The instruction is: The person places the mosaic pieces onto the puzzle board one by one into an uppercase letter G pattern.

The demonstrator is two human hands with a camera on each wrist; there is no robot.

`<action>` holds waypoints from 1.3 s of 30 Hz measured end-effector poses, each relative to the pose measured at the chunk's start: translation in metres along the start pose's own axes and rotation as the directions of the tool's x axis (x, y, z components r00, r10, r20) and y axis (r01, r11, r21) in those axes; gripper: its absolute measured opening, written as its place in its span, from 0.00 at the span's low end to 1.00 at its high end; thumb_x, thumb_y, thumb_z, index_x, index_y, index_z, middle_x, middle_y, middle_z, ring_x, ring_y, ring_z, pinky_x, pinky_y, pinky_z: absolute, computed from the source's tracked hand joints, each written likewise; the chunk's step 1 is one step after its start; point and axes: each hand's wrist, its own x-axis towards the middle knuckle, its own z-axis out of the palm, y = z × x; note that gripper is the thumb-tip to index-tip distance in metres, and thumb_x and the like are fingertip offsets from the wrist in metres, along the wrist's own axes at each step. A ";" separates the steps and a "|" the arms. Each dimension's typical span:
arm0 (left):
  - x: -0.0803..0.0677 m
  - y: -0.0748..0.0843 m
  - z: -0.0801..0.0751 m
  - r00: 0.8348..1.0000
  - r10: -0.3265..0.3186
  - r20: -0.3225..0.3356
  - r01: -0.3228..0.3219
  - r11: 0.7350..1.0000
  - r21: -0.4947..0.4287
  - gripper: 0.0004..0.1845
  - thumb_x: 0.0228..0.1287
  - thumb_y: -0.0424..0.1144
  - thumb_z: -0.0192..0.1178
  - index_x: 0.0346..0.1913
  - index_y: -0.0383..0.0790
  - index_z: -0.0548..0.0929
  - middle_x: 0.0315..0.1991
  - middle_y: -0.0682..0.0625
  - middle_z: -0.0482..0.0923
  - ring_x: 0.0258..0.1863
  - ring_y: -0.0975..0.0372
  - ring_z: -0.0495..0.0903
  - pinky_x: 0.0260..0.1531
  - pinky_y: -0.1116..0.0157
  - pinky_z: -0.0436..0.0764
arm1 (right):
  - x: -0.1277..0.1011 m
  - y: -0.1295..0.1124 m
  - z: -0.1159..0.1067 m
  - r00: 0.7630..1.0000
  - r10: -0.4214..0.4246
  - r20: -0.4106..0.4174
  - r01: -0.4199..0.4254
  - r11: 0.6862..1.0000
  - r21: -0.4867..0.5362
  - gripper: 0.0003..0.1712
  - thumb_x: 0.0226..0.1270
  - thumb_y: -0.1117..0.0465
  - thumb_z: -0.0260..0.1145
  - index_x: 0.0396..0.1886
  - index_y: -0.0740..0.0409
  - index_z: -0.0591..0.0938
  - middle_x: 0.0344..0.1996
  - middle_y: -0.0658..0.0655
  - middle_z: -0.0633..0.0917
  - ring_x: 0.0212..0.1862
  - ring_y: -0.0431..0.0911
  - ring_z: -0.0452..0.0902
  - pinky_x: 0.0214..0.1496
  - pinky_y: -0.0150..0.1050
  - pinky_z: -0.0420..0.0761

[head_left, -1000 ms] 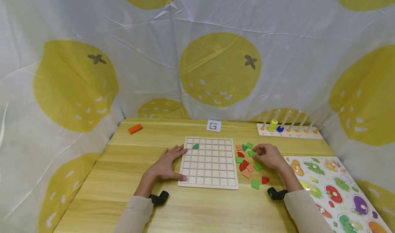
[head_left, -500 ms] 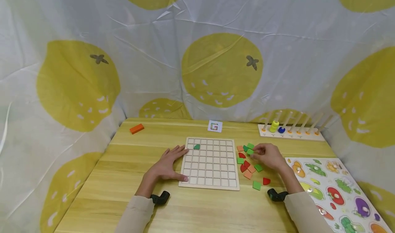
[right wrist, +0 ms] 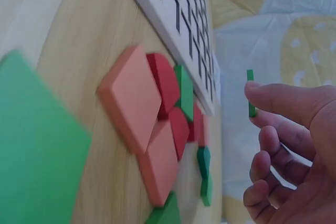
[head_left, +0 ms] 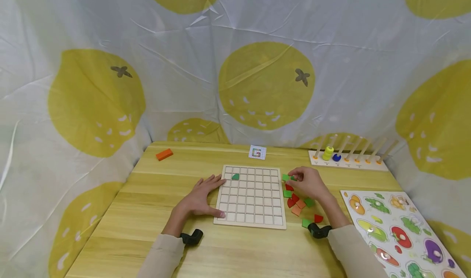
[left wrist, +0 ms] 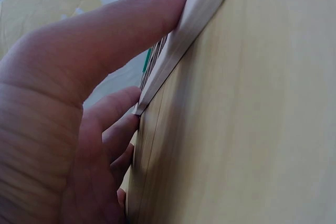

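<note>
My right hand pinches a thin green square tile between thumb and index finger, raised above the tabletop in the right wrist view. In the head view it is at the board's right edge, over a cluster of loose tiles. My left hand lies spread at the left side of the wooden grid board. Its thumb presses on the board's near left corner, and the index fingertip touches the left edge. One dark green quarter-round tile sits in a cell in the upper left of the grid.
Right of the board lie several loose tiles: salmon squares, red quarter-rounds and green squares. A pattern card lies behind the board. An orange block, a peg stand and a vegetable puzzle lie around.
My right hand has picked up a green square tile from the cluster and moved left with it toward the board. My left hand has stayed on the board's left edge.
</note>
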 end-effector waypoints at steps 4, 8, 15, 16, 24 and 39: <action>0.000 -0.001 0.000 1.000 -0.002 -0.007 0.002 1.000 0.004 0.63 0.43 0.66 0.78 0.82 0.50 0.61 0.84 0.49 0.51 0.84 0.48 0.47 0.80 0.39 0.42 | 0.006 -0.011 0.008 1.000 -0.009 -0.007 0.009 1.000 0.011 0.13 0.65 0.60 0.75 0.46 0.60 0.89 0.32 0.54 0.81 0.33 0.46 0.71 0.36 0.37 0.73; -0.001 -0.002 0.000 1.000 -0.003 -0.007 0.003 1.000 -0.005 0.62 0.43 0.66 0.78 0.82 0.50 0.61 0.84 0.49 0.51 0.84 0.49 0.46 0.81 0.39 0.42 | 0.012 -0.024 0.018 1.000 0.003 0.000 -0.003 0.999 0.036 0.13 0.64 0.60 0.76 0.46 0.60 0.89 0.32 0.54 0.80 0.34 0.47 0.71 0.35 0.36 0.74; -0.002 -0.003 0.002 1.000 -0.008 -0.009 0.008 1.000 -0.013 0.62 0.43 0.67 0.78 0.82 0.50 0.61 0.84 0.49 0.51 0.84 0.49 0.46 0.81 0.40 0.41 | 0.027 -0.039 0.039 0.999 -0.024 0.025 0.022 0.997 0.068 0.13 0.62 0.59 0.77 0.45 0.58 0.90 0.32 0.54 0.82 0.33 0.47 0.72 0.34 0.37 0.73; -0.002 -0.003 0.002 1.000 -0.008 -0.008 0.008 1.000 -0.012 0.62 0.43 0.67 0.78 0.82 0.50 0.61 0.84 0.49 0.51 0.84 0.49 0.46 0.81 0.40 0.41 | 0.029 -0.040 0.042 0.999 -0.033 0.029 0.031 0.997 0.069 0.13 0.62 0.59 0.77 0.45 0.58 0.90 0.32 0.54 0.82 0.33 0.46 0.72 0.34 0.37 0.73; -0.002 -0.003 0.001 1.000 -0.008 -0.005 0.008 1.000 -0.005 0.63 0.43 0.67 0.78 0.82 0.52 0.60 0.84 0.50 0.51 0.84 0.49 0.45 0.81 0.40 0.41 | 0.041 -0.054 0.064 0.997 -0.060 0.046 0.056 0.996 0.074 0.12 0.61 0.59 0.78 0.43 0.59 0.90 0.31 0.52 0.83 0.32 0.45 0.73 0.36 0.38 0.75; -0.001 -0.001 0.001 1.000 -0.028 -0.004 0.028 0.999 -0.016 0.63 0.42 0.68 0.78 0.82 0.53 0.61 0.84 0.52 0.51 0.84 0.51 0.45 0.81 0.41 0.40 | 0.054 -0.073 0.093 0.996 -0.035 0.083 0.022 0.989 0.145 0.11 0.61 0.63 0.77 0.43 0.61 0.91 0.31 0.52 0.84 0.34 0.43 0.75 0.39 0.37 0.78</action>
